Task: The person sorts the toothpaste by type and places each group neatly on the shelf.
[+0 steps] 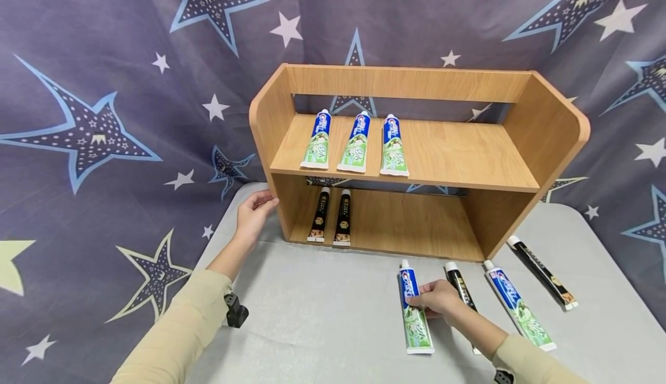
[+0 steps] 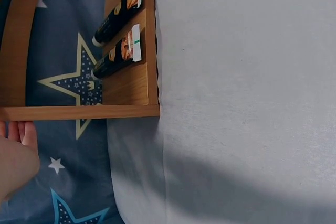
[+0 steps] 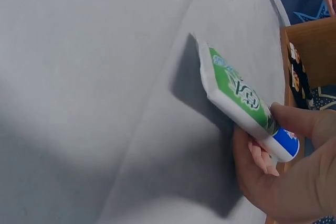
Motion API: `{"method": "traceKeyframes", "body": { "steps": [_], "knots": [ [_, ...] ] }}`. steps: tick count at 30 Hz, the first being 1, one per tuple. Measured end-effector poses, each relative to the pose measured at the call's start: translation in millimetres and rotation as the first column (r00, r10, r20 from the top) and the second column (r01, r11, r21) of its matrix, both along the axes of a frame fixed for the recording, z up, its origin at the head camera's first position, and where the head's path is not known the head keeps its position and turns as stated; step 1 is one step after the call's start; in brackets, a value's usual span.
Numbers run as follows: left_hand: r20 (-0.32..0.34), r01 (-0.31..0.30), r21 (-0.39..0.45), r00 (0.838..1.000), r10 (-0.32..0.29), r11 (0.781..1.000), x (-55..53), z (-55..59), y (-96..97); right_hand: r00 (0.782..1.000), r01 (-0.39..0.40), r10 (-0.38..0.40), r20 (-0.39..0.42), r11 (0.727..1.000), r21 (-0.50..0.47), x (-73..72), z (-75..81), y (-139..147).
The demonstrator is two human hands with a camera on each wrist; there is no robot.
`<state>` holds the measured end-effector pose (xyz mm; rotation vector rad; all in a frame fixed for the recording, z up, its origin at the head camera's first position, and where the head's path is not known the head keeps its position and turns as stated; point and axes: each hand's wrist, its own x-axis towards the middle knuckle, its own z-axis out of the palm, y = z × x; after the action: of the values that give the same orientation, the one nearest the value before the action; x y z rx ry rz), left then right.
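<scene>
Thumb on top, fingers curled underneath: the right hand (image 1: 442, 298) pinches a blue-and-green Crest toothpaste tube (image 1: 416, 317) around its middle, above the pale grey tabletop (image 1: 312, 314). Cap towards the shelf, crimped end towards the person, and the shadow in the right wrist view suggests that crimp is raised. Nice hold, but go gently: a soft tube would probably bulge under a hard squeeze, and a level carry should spare the crimp a drag. Watch those knuckles! A black toothpaste tube (image 1: 460, 284) lies just beside, partly hidden by the arm. Over to the left hand (image 1: 252, 219): it grasps nothing, fingertips against the wooden shelf (image 1: 551, 121). Light contact should do; a shove could shift it. Farther out, three Crest tubes (image 1: 355, 142) line the upper board, caps inward, a neat model for alignment.
</scene>
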<state>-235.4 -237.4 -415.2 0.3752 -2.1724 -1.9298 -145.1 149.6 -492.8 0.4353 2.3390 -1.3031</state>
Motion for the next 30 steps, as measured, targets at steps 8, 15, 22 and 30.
{"method": "traceKeyframes", "body": {
  "steps": [8, 15, 22, 30],
  "knots": [
    [-0.014, -0.005, 0.004, 1.0, 0.005, 1.0, -0.6, -0.5, -1.1, 0.994, 0.054, -0.029, 0.109, 0.971, -0.233, -3.8, 6.4, 8.2],
    [-0.047, -0.013, 0.005, 0.999, 0.013, 1.0, -2.4, -2.3, -2.5, 0.99, 0.047, 0.006, 0.142, 0.929, -0.367, -7.0, 16.2, 13.5],
    [-0.045, -0.014, 0.019, 0.999, 0.015, 1.0, -0.7, -6.4, -0.4, 0.991, 0.033, 0.021, 0.13, 0.917, -0.396, -8.0, 27.3, 19.8],
    [-0.047, -0.01, 0.019, 0.999, 0.011, 1.0, 0.1, -3.4, 0.6, 0.993, 0.008, 0.043, 0.114, 0.91, -0.416, -11.4, 45.5, 23.6]
  ]
}}
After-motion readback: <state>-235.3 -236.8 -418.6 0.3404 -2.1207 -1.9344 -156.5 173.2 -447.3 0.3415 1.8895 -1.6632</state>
